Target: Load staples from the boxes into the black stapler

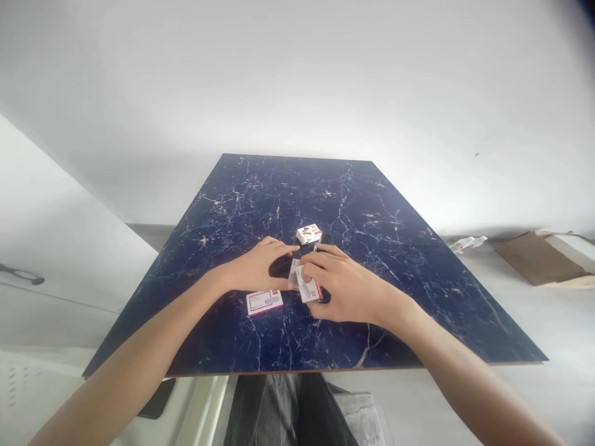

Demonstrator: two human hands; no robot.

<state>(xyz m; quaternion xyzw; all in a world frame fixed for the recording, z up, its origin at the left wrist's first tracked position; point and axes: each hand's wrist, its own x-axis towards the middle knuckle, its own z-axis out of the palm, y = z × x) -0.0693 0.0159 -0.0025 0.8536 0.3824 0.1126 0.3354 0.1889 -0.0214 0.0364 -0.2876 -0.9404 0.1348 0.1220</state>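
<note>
My right hand (344, 282) has its fingers closed on a small white-and-red box (310, 291), tilted over the table. My left hand (260, 263) curves around the box's left side, its thumb at the edge and its index finger stretched toward a dark object (307, 249) that is partly hidden. A flat white-and-red box (264, 302) lies on the tabletop just below my left hand. Beyond my fingertips sits another small white box (309, 233) with a dark picture and red print.
The blue marbled table (279, 198) reaches toward a white wall. On the floor to the right are an open cardboard box (543, 257) and a clear plastic bottle (467, 243). A dark flat object (158, 399) shows below the table's front edge at left.
</note>
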